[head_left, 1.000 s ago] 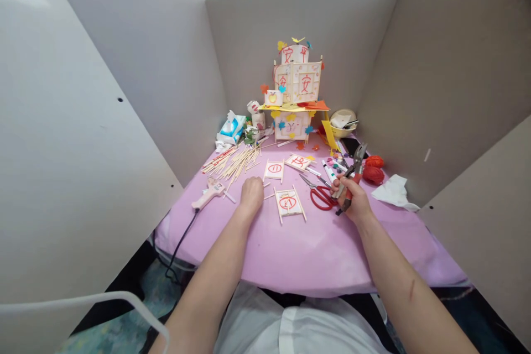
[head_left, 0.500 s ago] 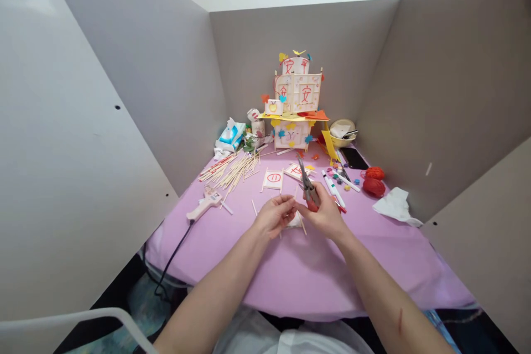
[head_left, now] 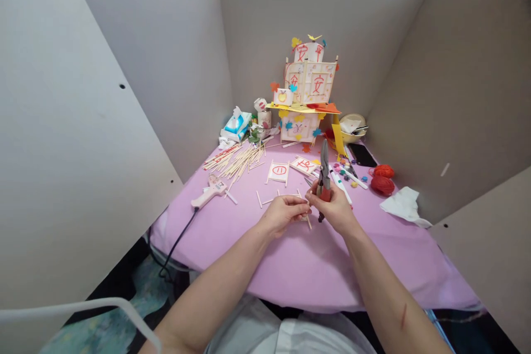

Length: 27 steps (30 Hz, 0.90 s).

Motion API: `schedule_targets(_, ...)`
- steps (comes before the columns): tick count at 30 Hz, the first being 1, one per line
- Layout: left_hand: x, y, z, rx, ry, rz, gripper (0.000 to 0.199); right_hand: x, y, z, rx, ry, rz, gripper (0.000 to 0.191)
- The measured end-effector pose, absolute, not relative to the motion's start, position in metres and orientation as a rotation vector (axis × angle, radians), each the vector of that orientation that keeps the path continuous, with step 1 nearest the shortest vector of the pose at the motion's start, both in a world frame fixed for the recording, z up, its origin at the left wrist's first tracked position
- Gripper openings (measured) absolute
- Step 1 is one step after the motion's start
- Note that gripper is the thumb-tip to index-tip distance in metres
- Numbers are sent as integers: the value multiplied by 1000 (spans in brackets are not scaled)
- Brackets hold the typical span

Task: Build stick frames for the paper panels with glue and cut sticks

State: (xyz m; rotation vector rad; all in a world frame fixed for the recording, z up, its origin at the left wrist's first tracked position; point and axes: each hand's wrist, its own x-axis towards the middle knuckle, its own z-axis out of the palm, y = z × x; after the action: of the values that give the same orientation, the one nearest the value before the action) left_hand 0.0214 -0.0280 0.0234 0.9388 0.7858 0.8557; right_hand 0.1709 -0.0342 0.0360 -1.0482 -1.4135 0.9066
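Observation:
My right hand (head_left: 336, 207) is wrapped round red-handled pliers (head_left: 324, 168), whose grey jaws point up and away from me. Close beside it, my left hand (head_left: 286, 214) is pinched; whatever lies between its fingertips is too small to make out. Both hands are above the pink cloth, their fingertips nearly touching. Short thin sticks (head_left: 271, 199) lie around and partly under the fingers. Just beyond are a small stick-framed panel (head_left: 279, 172) with a red round mark and a second panel (head_left: 303, 165) with red writing.
A decorated paper-and-stick tower (head_left: 309, 94) stands at the back. Loose sticks (head_left: 243, 160) and a glue gun (head_left: 209, 193) with a cord lie left. Markers (head_left: 341, 185), red yarn (head_left: 382, 185), a tissue (head_left: 402, 206), a phone (head_left: 362, 155) and a bowl (head_left: 352, 128) are right. Grey partitions surround the table.
The view has shifted, so the tabletop things appear further right. The pliers have turned more upright in my right hand, and their lower end now shows below it.

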Motion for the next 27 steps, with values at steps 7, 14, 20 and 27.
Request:
schedule_targets(7, 20, -27, 22, 905, 756, 815, 37, 173, -36, 34, -1041, -1403, 887, 23)
schedule_targets(14, 19, -27, 22, 933, 744, 723, 32, 173, -36, 32, -1030, -1391, 884, 24)
schedule_targets(20, 19, -27, 23, 954, 723, 688, 31, 174, -35, 30, -1034, -1399, 869, 22)
schedule_targets(27, 21, -26, 21, 873, 737, 775, 25, 173, -37, 33, -1048, -1410, 879, 24)
